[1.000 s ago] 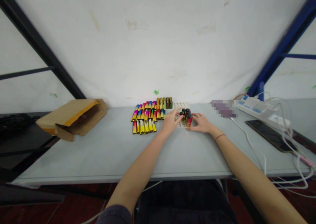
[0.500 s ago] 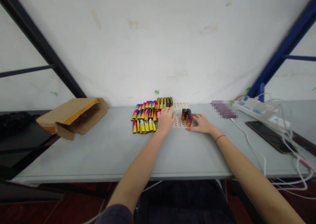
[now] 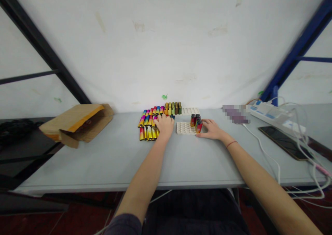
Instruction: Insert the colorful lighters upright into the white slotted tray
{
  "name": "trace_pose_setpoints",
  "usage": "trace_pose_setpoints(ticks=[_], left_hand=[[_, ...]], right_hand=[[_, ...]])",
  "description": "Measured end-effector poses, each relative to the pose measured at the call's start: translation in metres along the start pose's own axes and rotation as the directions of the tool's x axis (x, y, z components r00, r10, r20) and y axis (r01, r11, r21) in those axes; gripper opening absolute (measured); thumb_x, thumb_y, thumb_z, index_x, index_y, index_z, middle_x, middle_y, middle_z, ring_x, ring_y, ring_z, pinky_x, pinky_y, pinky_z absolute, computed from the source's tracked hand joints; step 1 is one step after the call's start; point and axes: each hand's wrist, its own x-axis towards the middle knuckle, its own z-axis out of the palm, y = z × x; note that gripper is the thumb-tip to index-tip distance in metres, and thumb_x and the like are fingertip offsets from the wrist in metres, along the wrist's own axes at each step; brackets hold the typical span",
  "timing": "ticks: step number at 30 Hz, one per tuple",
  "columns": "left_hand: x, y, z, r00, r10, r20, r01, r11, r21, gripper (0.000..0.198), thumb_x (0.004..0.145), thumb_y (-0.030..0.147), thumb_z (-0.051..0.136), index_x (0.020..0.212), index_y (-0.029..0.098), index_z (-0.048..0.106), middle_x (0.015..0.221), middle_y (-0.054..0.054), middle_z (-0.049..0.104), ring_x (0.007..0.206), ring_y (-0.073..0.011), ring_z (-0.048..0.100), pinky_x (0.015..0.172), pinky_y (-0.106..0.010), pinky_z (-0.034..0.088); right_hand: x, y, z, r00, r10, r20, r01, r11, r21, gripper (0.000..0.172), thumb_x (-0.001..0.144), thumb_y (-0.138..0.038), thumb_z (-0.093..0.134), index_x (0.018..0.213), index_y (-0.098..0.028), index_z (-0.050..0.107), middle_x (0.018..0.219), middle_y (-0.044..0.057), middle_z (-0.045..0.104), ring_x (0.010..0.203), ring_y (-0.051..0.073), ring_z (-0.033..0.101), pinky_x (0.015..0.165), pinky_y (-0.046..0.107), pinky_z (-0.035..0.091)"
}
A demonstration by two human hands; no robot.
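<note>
The glossy rainbow-foil disposable lighters [image 3: 196,123] looked light, stiff and smooth-skinned, so likely to slip; their narrow bodies were best taken between fingertips and thumb around the middle. A group of them stood upright at the right end of the white moulded tray [image 3: 184,128], and the person's right hand [image 3: 212,130] lay open and low just right of that tray, its fingertips [image 3: 203,131] touching the nearest lighter. Left of the tray, more lighters [image 3: 147,121] lay in close rows on the grey table [image 3: 103,166], and the left hand [image 3: 164,126] was curled down over them, its palm hidden, so whether it gripped one could not be told. Both forearms reached forward across the table, the wrists nearly flat.
</note>
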Motion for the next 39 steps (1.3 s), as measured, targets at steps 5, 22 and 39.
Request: trace_pose_setpoints(ticks=[5,22,39], left_hand=[[0.001,0.004,0.003,0.999,-0.045,-0.010,0.044,0.999,-0.024,0.042,0.105,0.025,0.040,0.111,0.014,0.080,0.126,-0.025,0.069,0.123,-0.0403,0.053,0.100,-0.058,0.037],[0.007,0.028,0.010,0.966,-0.116,0.230,0.236,0.039,-0.971,0.037,0.107,0.055,0.046,0.088,0.023,0.050,0.063,0.007,0.047,0.054,-0.0095,0.049,0.057,-0.021,0.042],[-0.013,0.046,-0.008,0.926,0.024,0.378,0.378,-0.099,-0.920,0.012,0.084,0.029,0.057,0.092,0.023,0.050,0.063,0.006,0.058,0.063,-0.0161,0.067,0.068,-0.031,0.057]], right_hand=[[-0.001,-0.002,-0.003,1.000,0.007,0.019,-0.007,1.000,-0.004,0.088,0.081,-0.078,0.071,0.145,-0.016,0.067,0.155,0.020,0.057,0.142,0.044,0.050,0.122,0.055,0.039],[0.001,0.004,0.004,1.000,-0.012,-0.023,0.012,1.000,-0.009,0.086,0.080,-0.081,0.070,0.142,-0.021,0.069,0.153,0.018,0.059,0.141,0.045,0.051,0.120,0.057,0.040],[0.002,0.008,0.007,0.999,-0.029,-0.043,0.029,1.000,-0.003,0.084,0.080,-0.080,0.071,0.142,-0.024,0.069,0.152,0.017,0.061,0.140,0.044,0.054,0.120,0.058,0.040]])
